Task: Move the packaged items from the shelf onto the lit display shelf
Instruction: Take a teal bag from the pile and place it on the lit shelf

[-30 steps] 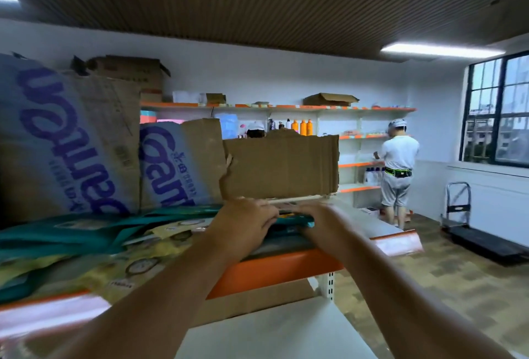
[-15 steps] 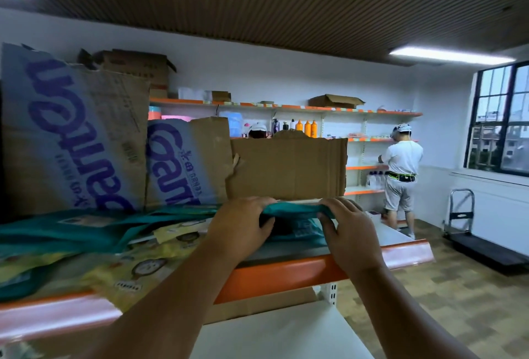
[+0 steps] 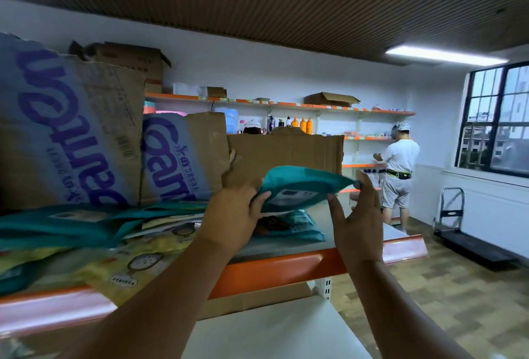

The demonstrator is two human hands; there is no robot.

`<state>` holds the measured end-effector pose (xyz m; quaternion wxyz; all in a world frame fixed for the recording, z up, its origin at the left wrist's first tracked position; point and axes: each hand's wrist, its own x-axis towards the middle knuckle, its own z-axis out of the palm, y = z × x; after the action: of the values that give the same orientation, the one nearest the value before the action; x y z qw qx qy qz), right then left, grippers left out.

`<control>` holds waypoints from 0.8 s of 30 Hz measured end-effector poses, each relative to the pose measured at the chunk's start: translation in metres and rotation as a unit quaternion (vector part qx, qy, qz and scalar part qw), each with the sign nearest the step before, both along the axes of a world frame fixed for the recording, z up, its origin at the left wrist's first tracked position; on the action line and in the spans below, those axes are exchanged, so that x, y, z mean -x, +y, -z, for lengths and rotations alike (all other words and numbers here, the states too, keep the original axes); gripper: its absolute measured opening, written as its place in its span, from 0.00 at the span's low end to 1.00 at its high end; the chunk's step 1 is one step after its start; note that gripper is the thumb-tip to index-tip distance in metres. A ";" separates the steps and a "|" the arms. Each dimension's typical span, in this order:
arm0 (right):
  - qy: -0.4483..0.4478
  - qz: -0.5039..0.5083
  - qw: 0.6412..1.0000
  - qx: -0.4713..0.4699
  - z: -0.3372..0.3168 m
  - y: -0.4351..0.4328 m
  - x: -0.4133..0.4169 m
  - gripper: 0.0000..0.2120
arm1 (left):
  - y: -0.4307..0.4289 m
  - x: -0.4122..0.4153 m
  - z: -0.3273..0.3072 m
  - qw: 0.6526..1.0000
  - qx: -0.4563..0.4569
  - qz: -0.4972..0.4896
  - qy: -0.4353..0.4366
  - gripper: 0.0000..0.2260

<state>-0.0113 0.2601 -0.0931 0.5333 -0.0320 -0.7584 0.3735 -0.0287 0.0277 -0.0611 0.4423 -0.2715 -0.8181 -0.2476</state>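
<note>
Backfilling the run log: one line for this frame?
stage: pickup | left hand: grips teal packet | right hand: at packet's right edge, grip unclear | packet: held above shelf | placed: no

Teal packet point(image 3: 297, 187) now aloft (left hand point(image 3: 232, 215))

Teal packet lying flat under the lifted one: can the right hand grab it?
Probably yes. The flat packet lies just beside the right hand, near the front edge of the shelf, uncovered on that side. The left hand grips the lifted packet clear above it.

Print on the teal packet point(image 3: 300, 184) is too blurred to read.
</note>
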 end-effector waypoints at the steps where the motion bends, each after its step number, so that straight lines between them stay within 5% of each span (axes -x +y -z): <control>1: -0.005 -0.018 0.999 0.034 -0.002 0.000 -0.001 0.32 | 0.000 -0.002 -0.001 1.000 -0.017 0.013 0.000 0.12; 9: -0.111 -0.062 0.990 -0.062 -0.001 0.003 -0.001 0.21 | -0.001 -0.007 -0.002 0.991 -0.085 0.097 -0.045 0.24; 16: 0.009 0.010 1.000 -0.003 0.002 0.003 0.002 0.14 | 0.001 -0.001 -0.002 0.996 -0.070 0.016 -0.062 0.14; 20: 0.042 0.050 0.996 -0.067 0.005 0.006 0.005 0.12 | -0.002 0.003 -0.004 0.989 -0.125 0.059 -0.052 0.33; 24: 0.060 0.099 0.979 -0.168 0.007 0.003 0.003 0.13 | -0.003 0.002 -0.006 0.997 -0.037 0.030 -0.055 0.31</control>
<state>-0.0138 0.2632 -0.0999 0.6096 0.0054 -0.7703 0.1870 -0.0304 0.0246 -0.0554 0.3986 -0.2649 -0.8231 -0.3058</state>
